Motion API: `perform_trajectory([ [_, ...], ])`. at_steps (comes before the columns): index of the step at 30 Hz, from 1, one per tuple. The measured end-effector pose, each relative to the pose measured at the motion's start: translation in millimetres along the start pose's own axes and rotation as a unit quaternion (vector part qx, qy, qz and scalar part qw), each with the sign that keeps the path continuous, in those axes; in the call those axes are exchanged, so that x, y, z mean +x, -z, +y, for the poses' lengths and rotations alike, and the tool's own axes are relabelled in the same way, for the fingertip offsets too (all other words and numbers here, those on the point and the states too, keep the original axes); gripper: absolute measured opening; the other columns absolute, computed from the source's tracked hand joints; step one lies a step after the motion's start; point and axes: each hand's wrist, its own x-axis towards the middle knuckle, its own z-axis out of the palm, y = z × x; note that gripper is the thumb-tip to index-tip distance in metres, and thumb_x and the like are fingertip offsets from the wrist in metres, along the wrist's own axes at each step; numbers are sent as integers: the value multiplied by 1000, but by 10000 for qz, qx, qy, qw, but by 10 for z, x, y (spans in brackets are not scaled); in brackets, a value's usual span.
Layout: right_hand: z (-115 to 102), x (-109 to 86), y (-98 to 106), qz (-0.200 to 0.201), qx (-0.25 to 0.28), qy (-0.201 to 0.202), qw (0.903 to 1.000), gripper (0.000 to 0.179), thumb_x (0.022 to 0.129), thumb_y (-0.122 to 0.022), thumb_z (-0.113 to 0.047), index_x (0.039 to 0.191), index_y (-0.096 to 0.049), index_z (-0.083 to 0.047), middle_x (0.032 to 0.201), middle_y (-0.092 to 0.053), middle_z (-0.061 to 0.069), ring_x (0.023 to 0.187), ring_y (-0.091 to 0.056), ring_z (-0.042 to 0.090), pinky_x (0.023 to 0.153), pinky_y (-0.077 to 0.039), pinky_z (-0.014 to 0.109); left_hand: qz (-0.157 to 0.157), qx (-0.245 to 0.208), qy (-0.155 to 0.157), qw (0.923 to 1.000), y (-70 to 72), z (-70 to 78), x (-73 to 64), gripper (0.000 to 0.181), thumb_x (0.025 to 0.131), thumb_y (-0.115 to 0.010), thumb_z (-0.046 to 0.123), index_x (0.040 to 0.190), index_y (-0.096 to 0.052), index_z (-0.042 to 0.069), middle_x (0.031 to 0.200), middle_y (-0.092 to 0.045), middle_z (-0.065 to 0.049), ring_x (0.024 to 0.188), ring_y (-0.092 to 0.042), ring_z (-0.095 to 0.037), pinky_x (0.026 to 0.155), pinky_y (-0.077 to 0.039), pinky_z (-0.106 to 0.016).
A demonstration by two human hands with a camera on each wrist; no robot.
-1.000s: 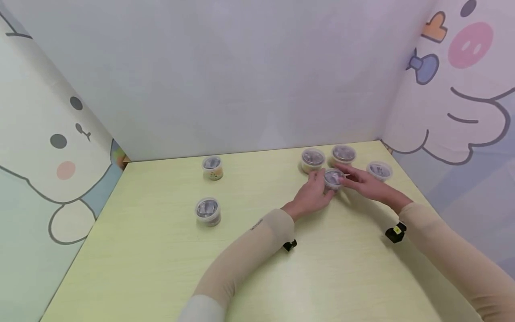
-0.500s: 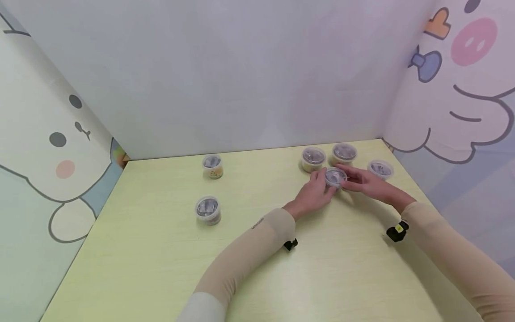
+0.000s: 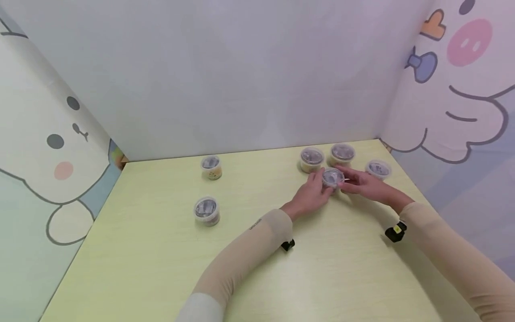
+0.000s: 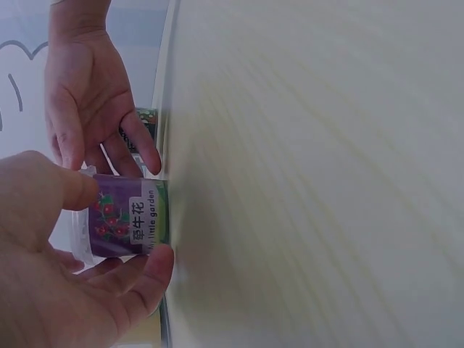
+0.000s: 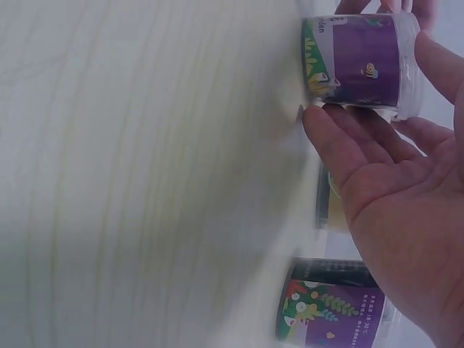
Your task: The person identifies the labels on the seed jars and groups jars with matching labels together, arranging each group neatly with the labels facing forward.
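Observation:
A small clear-lidded plastic tub (image 3: 332,178) with a purple "My little garden" label stands upright on the table at the right. My left hand (image 3: 309,197) grips its left side, thumb and fingers on opposite sides of the label (image 4: 119,217) in the left wrist view. On the other side, my right hand (image 3: 368,184) lies against the tub with loosely extended fingers, its thumb at the lid's edge. The right wrist view shows those fingers (image 5: 362,138) alongside the tub (image 5: 366,61). Two similar tubs, one at the left (image 3: 311,159) and one at the right (image 3: 342,154), stand just behind.
Another lidded tub (image 3: 378,170) stands beyond the right hand, partly behind it. Two more, a rear one (image 3: 211,167) and a nearer one (image 3: 207,211), are on the left half of the pale yellow table (image 3: 153,250). A plain curtain (image 3: 225,80) rises along the back edge.
The right thumb has slid from the top of the lid to its edge, uncovering more of the lid. The left hand keeps its grip, and the other tubs stay put.

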Motion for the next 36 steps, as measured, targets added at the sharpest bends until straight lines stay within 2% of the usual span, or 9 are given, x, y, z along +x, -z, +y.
perform_trajectory([
  [9, -58, -8, 3, -84, -162, 31, 9998, 78, 102, -64, -32, 161, -21, -5, 154, -38, 29, 137, -43, 45, 108, -38, 60, -75, -110, -72, 9999, 26, -32, -33, 72, 104, -55, 33, 162, -20, 8, 148, -44, -17, 126, -56, -27, 105, -46, -36],
  [15, -118, -1, -4, -95, -316, -52, 9994, 74, 102, -64, -32, 159, -28, -2, 153, -40, 28, 138, -43, 44, 108, -39, 59, -83, -210, -76, 9997, 56, -45, -75, 71, 104, -57, 32, 161, -22, 9, 152, -42, -17, 131, -52, -28, 108, -43, -37],
  [18, -128, -4, -18, -122, -217, -66, 9997, 73, 102, -64, -33, 159, -30, -3, 153, -41, 28, 138, -42, 44, 108, -39, 59, -96, -209, -86, 9997, 60, -56, -88, 72, 104, -57, 32, 162, -21, 9, 153, -41, -18, 133, -51, -27, 109, -43, -37],
  [25, -113, 23, -37, -134, -96, 14, 9999, 70, 103, -61, -33, 159, -30, -4, 152, -44, 25, 137, -44, 42, 105, -45, 47, -122, -97, -208, 9997, 112, -72, -92, 72, 104, -55, 34, 162, -20, 8, 153, -41, -18, 133, -51, -27, 109, -43, -36],
  [28, -134, 35, -40, -72, -143, 56, 9999, 69, 104, -61, -34, 158, -31, -3, 150, -45, 26, 134, -48, 41, 103, -47, 46, -128, -106, -218, 9996, 141, -86, -97, 72, 105, -52, 37, 162, -18, 9, 155, -39, -16, 134, -50, -27, 109, -43, -37],
  [32, -188, 48, -93, 29, -77, 52, 10000, 67, 104, -60, -34, 156, -35, -1, 145, -51, 24, 126, -55, 36, 99, -51, 41, -111, -431, -164, 9989, 182, -118, -142, 71, 105, -52, 38, 163, -19, 13, 157, -38, -13, 137, -47, -24, 111, -40, -38],
  [36, -285, 82, -182, 128, 229, 151, 9995, 64, 104, -60, -32, 154, -38, 0, 139, -55, 23, 118, -61, 32, 93, -55, 34, -25, -911, -134, 9958, 294, -146, -234, 69, 105, -52, 36, 162, -23, 11, 155, -40, -11, 132, -50, -20, 107, -44, -33],
])
